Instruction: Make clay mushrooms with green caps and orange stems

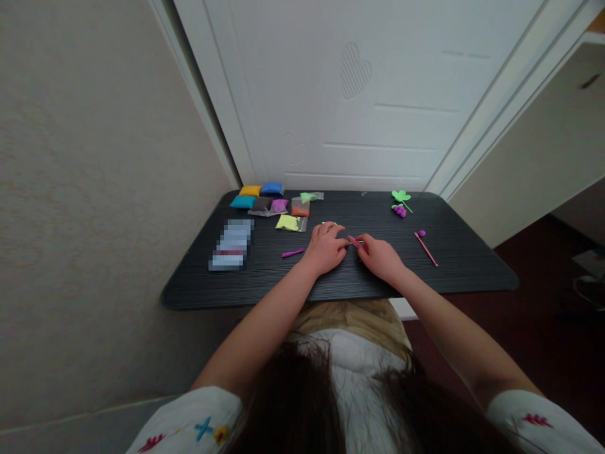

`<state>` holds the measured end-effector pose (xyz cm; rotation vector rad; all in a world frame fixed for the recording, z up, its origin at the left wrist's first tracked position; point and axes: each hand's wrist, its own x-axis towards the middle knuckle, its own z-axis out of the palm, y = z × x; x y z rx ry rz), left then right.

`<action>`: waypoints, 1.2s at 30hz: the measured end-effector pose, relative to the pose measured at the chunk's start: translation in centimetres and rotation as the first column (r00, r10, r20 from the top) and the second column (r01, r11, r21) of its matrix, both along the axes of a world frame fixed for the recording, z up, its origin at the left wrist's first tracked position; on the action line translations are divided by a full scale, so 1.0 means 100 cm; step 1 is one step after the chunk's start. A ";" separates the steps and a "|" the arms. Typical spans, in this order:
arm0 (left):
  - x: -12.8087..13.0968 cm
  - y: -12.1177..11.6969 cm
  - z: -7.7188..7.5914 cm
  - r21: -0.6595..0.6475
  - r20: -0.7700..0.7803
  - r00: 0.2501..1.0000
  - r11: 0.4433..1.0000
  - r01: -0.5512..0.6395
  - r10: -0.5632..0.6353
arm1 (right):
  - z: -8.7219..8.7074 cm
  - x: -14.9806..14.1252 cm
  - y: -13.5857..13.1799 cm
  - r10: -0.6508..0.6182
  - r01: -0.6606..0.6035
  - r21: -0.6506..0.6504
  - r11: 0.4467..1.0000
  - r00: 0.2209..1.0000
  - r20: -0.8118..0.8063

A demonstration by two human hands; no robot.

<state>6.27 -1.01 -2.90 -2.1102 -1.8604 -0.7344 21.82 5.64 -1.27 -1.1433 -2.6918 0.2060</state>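
My right hand (379,257) is closed round a small pink modelling tool (353,242), whose flat end points left toward my other hand. My left hand (326,250) rests palm down over the dark table, its fingers stretched out and apart. A bit of light green clay (329,223) shows just past those fingertips; whatever lies beneath the palm is hidden. Beside my left wrist lies a purple tool (293,253). To the right of my right hand are a pink stick (426,250) and a small purple clay ball (422,233).
Clay packets, such as a yellow one (289,222) and a blue one (273,188), lie at the table's back left. A blurred-out sheet (233,246) is nearer the left edge. Green clay leaves (401,196) and a purple clay cluster (399,210) sit at back right. A white door (302,94) stands behind.
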 end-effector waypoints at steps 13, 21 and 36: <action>-0.002 0.001 -0.001 0.037 0.033 0.998 0.998 -0.052 0.051 | 0.003 -0.002 -0.002 0.008 -0.008 -0.017 1.000 1.000 -0.006; -0.001 0.001 -0.001 0.023 0.042 0.998 0.998 -0.054 0.053 | 0.001 -0.004 -0.003 -0.003 0.002 0.011 1.000 0.997 0.082; -0.004 0.002 -0.001 0.062 0.051 0.995 0.994 -0.090 0.086 | 0.010 -0.010 -0.008 0.020 -0.039 0.080 0.996 0.976 0.218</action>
